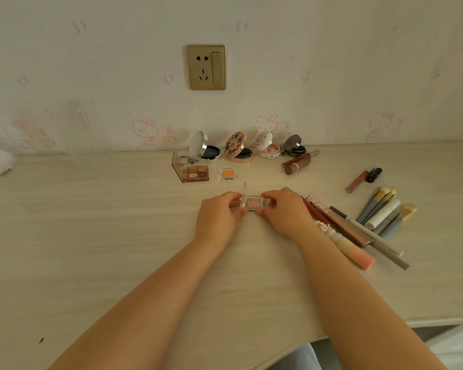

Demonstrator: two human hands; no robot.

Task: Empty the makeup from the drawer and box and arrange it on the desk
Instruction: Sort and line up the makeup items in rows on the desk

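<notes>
Reached forward over the pale wooden desk (118, 236) with both bare forearms. Left hand (219, 213) curled round the left end of a small clear eyeshadow case (252, 202), thumb below and fingers above, pinching at the raised transparent lid. Right hand (281, 209) curled likewise round the right end of the same case, thumb on the near edge, fingers over the far edge. Case lay flat on the desk between the two hands, open, with a pink glittery pan showing.

Just right of the right wrist, lay in a slanted bundle: long pencils and tubes (353, 231) in red, rose-gold, peach and grey. Beyond those, fanned out: a cluster of grey-handled brushes (382, 209) with a white tube among them. Farther right and back, lay side by side: a pink lip gloss (357, 181) and a dark lipstick (374, 174).

Behind the hands, sat open: a brown multi-shade palette (194, 173) in a clear case, and beside it a small orange single pan (228, 174). Farther back, lined up near the wall with lids raised: a silver compact (205, 150), a floral gold compact (239, 150), a white patterned compact (267, 149) and a dark compact (294, 148). Near the last, two brown tubes (296, 164). At far left, stood upright: a clear ribbed holder (78, 134). On the wall, mounted: a gold socket plate (206, 67).
</notes>
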